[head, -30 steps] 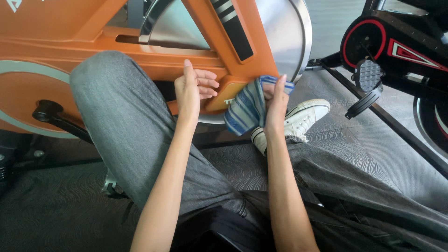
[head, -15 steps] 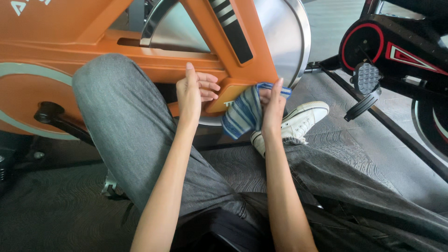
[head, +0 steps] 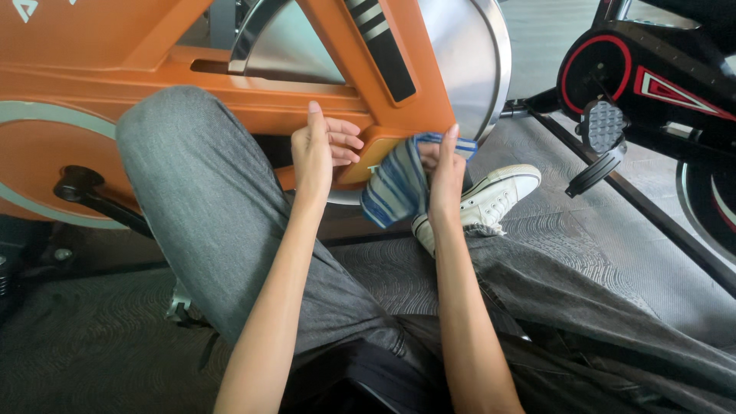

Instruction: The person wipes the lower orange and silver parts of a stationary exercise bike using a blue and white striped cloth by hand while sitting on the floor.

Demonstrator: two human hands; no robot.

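You've got a white triangle logo (head: 24, 9) sitting in the upper left corner on the orange exercise bike frame (head: 100, 46), and a black strip with grey bars (head: 383, 46) running diagonally down the orange strut near top centre. There's some pale lettering on the orange block just behind your cloth, mostly covered so can't make it out

Your left hand (head: 318, 153) is in the middle of the frame, fingers curled round the edge of the orange frame, thumb pointing straight up. Your right hand (head: 443, 172) is just to the right of it, fingers closed on a blue and white striped cloth (head: 395, 188), which is pressed against the lower corner of the orange frame beside the silver flywheel (head: 468, 54) and hangs down below your hand

Your grey trouser knee (head: 184, 153) is up at centre left, white sneaker (head: 498, 195) just right of the cloth. Floor is dark grey textured matting (head: 598, 253), and there's a black and red exercise bike (head: 652, 77) with a black pedal (head: 602, 126) in the upper right
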